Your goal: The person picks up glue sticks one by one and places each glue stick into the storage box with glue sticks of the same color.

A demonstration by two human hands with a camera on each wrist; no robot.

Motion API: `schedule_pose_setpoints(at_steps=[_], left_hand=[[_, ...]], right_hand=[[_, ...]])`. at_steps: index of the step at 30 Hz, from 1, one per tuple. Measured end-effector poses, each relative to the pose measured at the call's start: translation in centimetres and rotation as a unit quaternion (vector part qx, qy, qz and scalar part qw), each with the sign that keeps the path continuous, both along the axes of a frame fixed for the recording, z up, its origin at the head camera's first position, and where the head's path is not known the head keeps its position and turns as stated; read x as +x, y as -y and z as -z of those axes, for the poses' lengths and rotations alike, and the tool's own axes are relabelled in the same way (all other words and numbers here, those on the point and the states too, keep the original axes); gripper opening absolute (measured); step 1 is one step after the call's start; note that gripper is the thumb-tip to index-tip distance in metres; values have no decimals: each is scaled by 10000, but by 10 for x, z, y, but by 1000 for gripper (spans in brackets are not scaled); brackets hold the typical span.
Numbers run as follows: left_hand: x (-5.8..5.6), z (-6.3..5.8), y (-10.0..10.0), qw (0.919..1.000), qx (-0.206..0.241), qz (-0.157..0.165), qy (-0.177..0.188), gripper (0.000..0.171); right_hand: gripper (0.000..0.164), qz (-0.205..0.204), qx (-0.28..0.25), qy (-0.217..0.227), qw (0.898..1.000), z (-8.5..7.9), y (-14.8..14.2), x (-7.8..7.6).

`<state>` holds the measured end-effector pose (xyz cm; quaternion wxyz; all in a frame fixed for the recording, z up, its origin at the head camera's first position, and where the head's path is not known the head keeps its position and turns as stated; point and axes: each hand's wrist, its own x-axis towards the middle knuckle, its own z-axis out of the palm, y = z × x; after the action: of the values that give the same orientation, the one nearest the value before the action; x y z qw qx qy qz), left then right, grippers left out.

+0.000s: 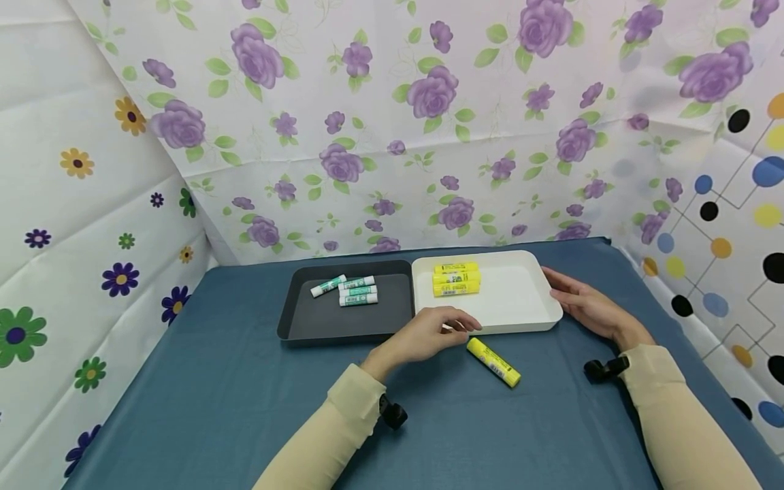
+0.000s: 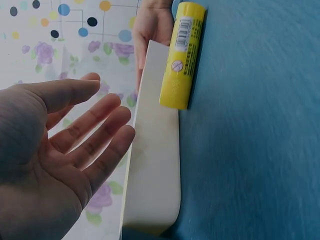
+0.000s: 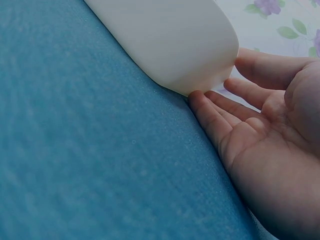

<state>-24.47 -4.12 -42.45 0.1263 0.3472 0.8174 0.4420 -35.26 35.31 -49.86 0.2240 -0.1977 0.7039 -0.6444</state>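
A yellow glue stick [image 1: 493, 363] lies on the cloth just in front of the white tray [image 1: 520, 292]. Above that tray's front edge is my left hand [image 1: 429, 332], its fingers loosely bent and holding nothing; the left wrist view shows the bare palm beside the tray wall [image 2: 155, 150]. My right hand [image 1: 591, 306] touches the right end of the white tray with its fingertips, which the right wrist view shows against the tray's corner [image 3: 200, 65]. Three yellow glue sticks [image 1: 456, 289] lie together in the white tray.
A dark grey tray [image 1: 312, 327] adjoins the white one on the left and contains several white-and-green glue sticks [image 1: 358, 299]. Blue cloth [image 1: 214, 401] covers the table. Flowered sheeting [image 1: 367, 136] hangs behind, with patterned sheets on both sides.
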Motion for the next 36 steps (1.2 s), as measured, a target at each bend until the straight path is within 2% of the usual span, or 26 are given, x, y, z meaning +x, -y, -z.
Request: schedule_pose_setpoints(at_steps=[5, 10, 17, 23, 26, 36], left_hand=[[0, 5, -8, 9996, -139, 224, 18, 29], [2, 7, -12, 9991, -295, 297, 59, 30], [1, 12, -17, 9979, -521, 364, -151, 33], [1, 15, -21, 9917, -1060, 526, -511, 36], [2, 16, -23, 9884, -1261, 629, -571, 38], [4, 18, -25, 9826, -1576, 675, -715, 39]], right_hand=[[67, 40, 16, -11, 10000, 0, 0, 0], [67, 7, 8, 0, 10000, 0, 0, 0], [69, -19, -17, 32, 10000, 0, -1, -1], [68, -103, -46, -61, 9999, -1, 0, 0], [68, -142, -62, -90, 9998, -2, 0, 1], [69, -119, -59, -55, 9999, -2, 0, 1]])
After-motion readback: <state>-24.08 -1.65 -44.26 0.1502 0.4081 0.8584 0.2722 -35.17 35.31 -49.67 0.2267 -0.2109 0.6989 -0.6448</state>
